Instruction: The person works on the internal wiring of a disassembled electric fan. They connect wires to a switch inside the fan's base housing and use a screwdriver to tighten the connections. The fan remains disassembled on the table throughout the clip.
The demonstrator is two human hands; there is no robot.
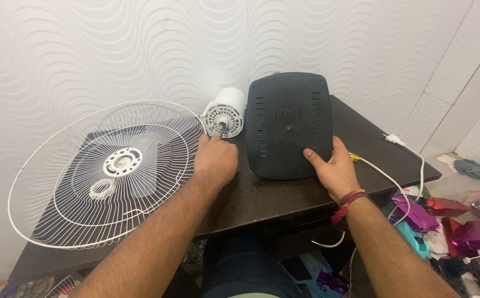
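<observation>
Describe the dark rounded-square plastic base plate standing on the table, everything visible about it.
The dark rounded-square plastic base plate stands tilted on its lower edge on the dark wooden table, underside toward the camera. It looks like matte black moulded plastic, with columns of short slots down both sides, a small row of slots near the top and a centre hole. The right hand grips its lower right edge, thumb on the face. The white fan motor sits just left of it.
</observation>
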